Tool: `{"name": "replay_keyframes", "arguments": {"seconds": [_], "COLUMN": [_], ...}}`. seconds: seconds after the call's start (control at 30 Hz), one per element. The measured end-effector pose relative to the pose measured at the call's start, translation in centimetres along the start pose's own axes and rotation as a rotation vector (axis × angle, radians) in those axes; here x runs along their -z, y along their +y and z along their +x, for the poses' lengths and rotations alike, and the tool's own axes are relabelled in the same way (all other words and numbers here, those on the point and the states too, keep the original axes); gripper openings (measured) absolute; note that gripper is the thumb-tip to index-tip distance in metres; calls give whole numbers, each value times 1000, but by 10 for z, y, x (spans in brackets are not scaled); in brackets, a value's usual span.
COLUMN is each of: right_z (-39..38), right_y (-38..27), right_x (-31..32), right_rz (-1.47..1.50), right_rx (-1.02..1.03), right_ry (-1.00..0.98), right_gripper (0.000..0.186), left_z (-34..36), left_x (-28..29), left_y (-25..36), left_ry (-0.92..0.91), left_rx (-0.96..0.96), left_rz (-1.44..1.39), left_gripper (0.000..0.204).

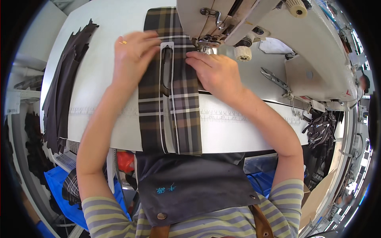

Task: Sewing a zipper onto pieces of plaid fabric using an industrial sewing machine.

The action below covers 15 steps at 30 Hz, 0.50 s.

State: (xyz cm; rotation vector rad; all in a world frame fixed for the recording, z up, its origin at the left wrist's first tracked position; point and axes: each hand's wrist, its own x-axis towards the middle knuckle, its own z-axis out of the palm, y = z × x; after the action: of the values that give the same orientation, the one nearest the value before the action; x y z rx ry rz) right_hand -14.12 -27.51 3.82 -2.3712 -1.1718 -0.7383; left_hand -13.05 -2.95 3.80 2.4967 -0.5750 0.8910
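A long plaid fabric piece in brown, black and white lies lengthwise on the sewing table, its far end beside the sewing machine. A slit bordered by a white-edged strip runs along its middle, gaping at the upper part. My left hand, a little blurred, has fingers and thumb closing on the cloth near the top of the slit. With bent fingers, my right hand pinches the cloth just right of the slit, close to the presser foot. The fingertips partly hide the cloth they hold.
Dark fabric strips hang over the table's left side. Scissors lie on the machine bed at right, near a hanging cluster of zipper pulls. A printed ruler crosses the white tabletop. A blue bin stands below left.
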Motion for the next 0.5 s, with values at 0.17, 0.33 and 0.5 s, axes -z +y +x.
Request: {"name": "replay_keyframes", "arguments": {"seconds": [0.17, 0.33, 0.5], "right_z": [-25, -31, -12], "right_y": [11, 19, 36], "right_x": [31, 49, 17], "right_rz": [-181, -114, -260], "right_rx": [31, -48, -46], "right_ry": [-110, -125, -171], "right_gripper": [33, 30, 13], "left_z": [-15, -17, -16], "left_x": [-2, -8, -12], "left_y": [59, 72, 78], "left_ry": [-279, -318, -256], "left_rx": [-86, -98, -168], "left_rz": [4, -14, 13], "left_gripper": [28, 33, 33]}}
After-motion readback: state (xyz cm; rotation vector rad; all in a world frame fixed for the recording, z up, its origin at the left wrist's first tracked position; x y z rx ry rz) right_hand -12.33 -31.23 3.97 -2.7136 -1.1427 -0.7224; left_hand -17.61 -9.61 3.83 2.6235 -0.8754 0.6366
